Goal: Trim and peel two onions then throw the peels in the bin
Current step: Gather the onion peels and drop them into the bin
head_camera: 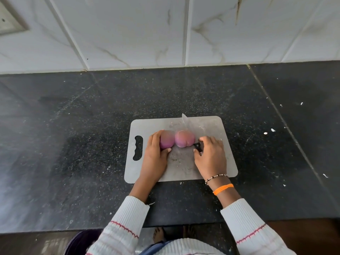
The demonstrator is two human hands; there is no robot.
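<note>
Head view: two red onions side by side on grey cutting board (211, 124) atop dark worktop (73, 144), left onion (166, 142) gripped by left hand (155, 155), right onion (184, 141) just beside. Right hand (210, 155) closed round black handle of knife (197, 146), blade running behind right onion, tip past board's far edge.

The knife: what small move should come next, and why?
Probably lift the knife clear: the right hand is closing on its handle, the blade lies flat behind the right onion, and the left hand holds the left onion, both unpeeled.
</note>
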